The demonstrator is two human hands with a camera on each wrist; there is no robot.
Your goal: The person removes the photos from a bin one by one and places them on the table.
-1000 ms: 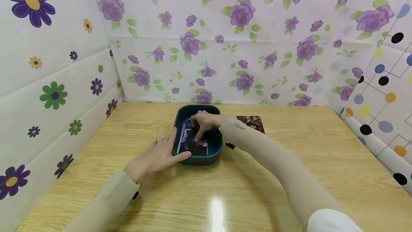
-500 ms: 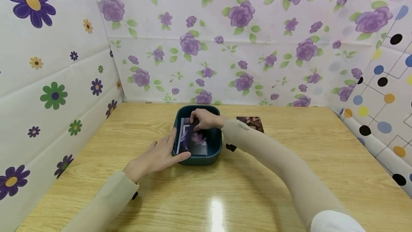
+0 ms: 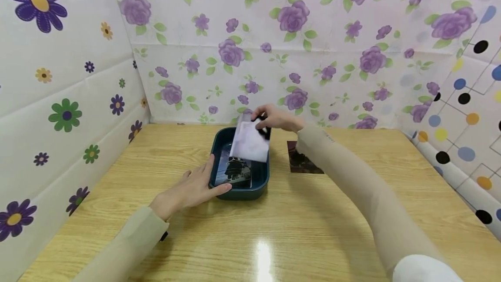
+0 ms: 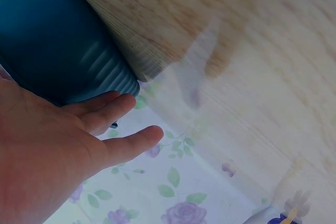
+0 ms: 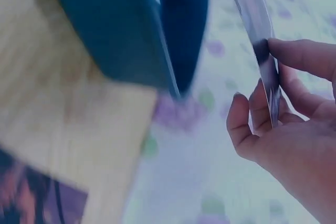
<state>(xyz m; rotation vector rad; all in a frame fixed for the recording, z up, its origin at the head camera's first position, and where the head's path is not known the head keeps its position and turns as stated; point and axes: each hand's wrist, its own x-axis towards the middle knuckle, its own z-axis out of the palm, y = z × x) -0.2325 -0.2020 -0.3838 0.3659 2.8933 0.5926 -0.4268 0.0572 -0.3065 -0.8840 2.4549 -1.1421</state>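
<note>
Head view: a person sits at a light wooden table (image 3: 297,229) enclosed by flowered wall panels, both arms in beige sleeves. A dark teal tray (image 3: 261,182) with rounded corners stands near the middle of the table. The left hand (image 3: 192,190) lies flat against the tray's left side, fingers straight and relaxed, thumb along the front corner; it holds nothing. The right hand (image 3: 275,120) is raised over the tray's far edge and pinches a photo (image 3: 250,143) by its top edge between thumb and fingers. The photo hangs tilted above the tray, its pale back facing the camera, clear of the tray's contents. Inside the tray lies another photo (image 3: 235,172) (dark, with a building-like shape, details too small to make out). On the table just to the right of the tray lies a third photo, a dark picture (image 3: 303,163), partly hidden behind the right forearm. Left wrist view: the left hand (image 4: 58,156) rests open against the tray's ribbed teal wall (image 4: 58,51), fingers extended and touching it. Right wrist view, which is blurred: the right hand (image 5: 294,129) grips the held photo (image 5: 257,40) edge-on, thumb on one face and fingertips on the other, with the tray (image 5: 126,30) beside it and the dark picture (image 5: 37,198) in the lower left corner.
</note>
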